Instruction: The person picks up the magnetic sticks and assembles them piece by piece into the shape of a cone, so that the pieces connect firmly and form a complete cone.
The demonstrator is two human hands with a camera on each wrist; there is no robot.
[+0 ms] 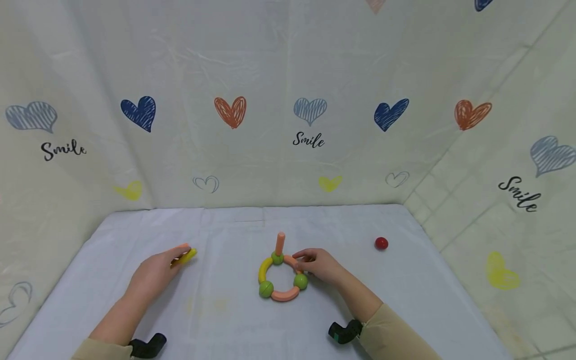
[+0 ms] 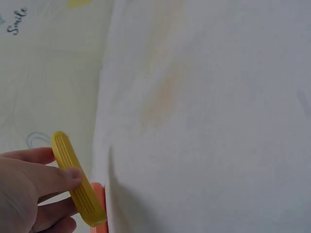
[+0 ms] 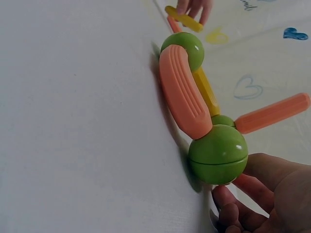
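Observation:
A ring of curved orange and yellow rods joined by green balls (image 1: pixel 266 288) lies on the table, with a straight orange rod (image 1: pixel 280 243) standing up from its far ball. My right hand (image 1: pixel 320 265) pinches the curved orange rod (image 1: pixel 292 262) on the ring's far right side, just beyond the near-right ball (image 3: pixel 218 154). At the left, my left hand (image 1: pixel 155 272) holds a ribbed yellow rod (image 2: pixel 77 178) between thumb and fingers. Behind that rod, partly hidden by it, an orange rod (image 2: pixel 99 206) shows close to the tabletop.
A small red ball (image 1: pixel 381 243) sits on the table at the far right. White cloth (image 1: pixel 234 330) covers the table. Behind and beside it hang sheets printed with hearts (image 1: pixel 230 112). Black wrist bands (image 1: pixel 345 332) sit near both sleeves.

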